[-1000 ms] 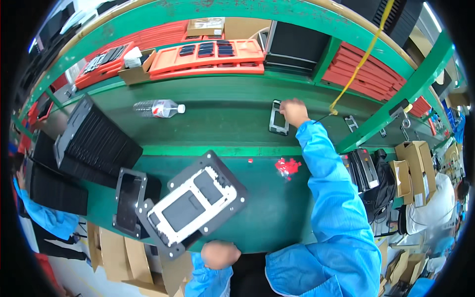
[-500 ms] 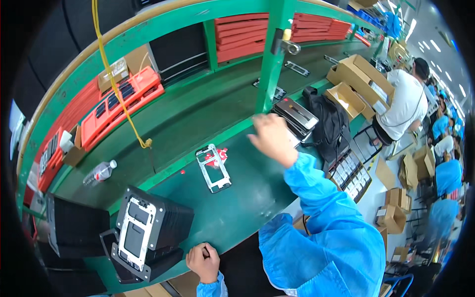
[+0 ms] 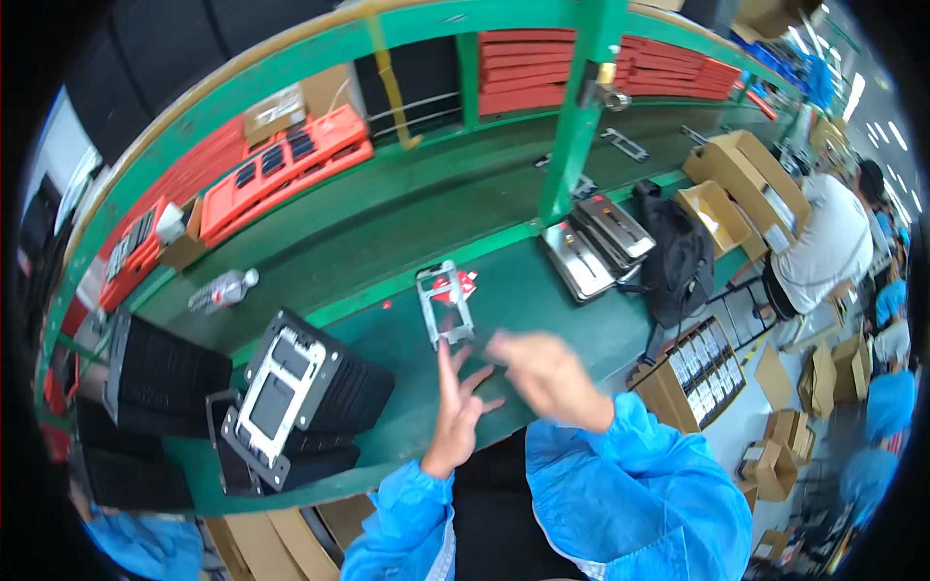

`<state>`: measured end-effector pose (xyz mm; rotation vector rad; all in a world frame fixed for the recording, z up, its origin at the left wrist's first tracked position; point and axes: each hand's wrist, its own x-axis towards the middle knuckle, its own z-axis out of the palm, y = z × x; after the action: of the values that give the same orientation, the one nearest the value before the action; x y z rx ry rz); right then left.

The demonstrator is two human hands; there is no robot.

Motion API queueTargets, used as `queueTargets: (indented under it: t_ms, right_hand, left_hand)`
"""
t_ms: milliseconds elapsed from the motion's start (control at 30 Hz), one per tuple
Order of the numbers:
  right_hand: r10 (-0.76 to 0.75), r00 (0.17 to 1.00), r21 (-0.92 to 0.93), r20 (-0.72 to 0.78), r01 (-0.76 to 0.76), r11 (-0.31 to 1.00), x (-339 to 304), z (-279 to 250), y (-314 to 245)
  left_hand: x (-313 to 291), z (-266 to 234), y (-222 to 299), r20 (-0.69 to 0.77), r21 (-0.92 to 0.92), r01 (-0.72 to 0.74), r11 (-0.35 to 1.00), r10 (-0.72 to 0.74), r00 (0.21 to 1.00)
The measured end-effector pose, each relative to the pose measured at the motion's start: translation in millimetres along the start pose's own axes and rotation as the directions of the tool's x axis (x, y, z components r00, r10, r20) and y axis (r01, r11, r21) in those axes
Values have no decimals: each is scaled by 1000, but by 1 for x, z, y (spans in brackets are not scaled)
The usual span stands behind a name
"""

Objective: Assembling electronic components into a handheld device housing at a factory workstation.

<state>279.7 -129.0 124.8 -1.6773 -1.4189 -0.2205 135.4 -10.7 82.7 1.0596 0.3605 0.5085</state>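
A metal phone frame (image 3: pixel 427 304) lies on the green bench top (image 3: pixel 513 290), with red scraps (image 3: pixel 468 283) showing beside and through it. My left hand (image 3: pixel 457 414) reaches up to its near edge with the fingers spread apart; whether a fingertip touches the frame I cannot tell. Just right of it is my right hand (image 3: pixel 554 380), smeared by motion, its fingertips pointing toward the left hand. A dark blur lies between the two hands and cannot be made out. Farther left, a white phone frame (image 3: pixel 308 356) rests on a leaning stack of black trays (image 3: pixel 360 382).
Stacked silver devices (image 3: pixel 578 266) sit at the right beside a black backpack (image 3: pixel 681 257). Cardboard boxes (image 3: pixel 751 174) stand beyond. Behind a green post (image 3: pixel 578 126) runs a belt with a plastic bottle (image 3: pixel 225 290) and red trays (image 3: pixel 281 174). A co-worker (image 3: pixel 823 232) sits farther right.
My right hand has come back from the silver devices toward the middle. My left hand has risen from the bench's near edge to the phone frame, its fingers now spread. The view has shifted.
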Motion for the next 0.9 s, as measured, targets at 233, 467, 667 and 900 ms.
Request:
queueTargets:
  t_ms: [233, 467, 667, 900]
  right_hand:
    - [374, 889, 765, 264, -429, 481, 18, 34, -27]
    - [272, 864, 796, 425, -499, 342, 13, 49, -35]
    - [370, 921, 422, 126, -387, 820, 58, 49, 51]
    - [12, 997, -287, -70, -31, 957, 78, 65, 93]
  left_hand:
    - [-7, -11, -5, 223, 680, -368, 634, 299, 928]
    - [-41, -28, -16, 249, 761, -418, 497, 372, 894]
    - [-43, -38, 8, 85, 271, 125, 954, -153, 985]
    - [-67, -49, 43, 148, -54, 66, 996, -58, 987]
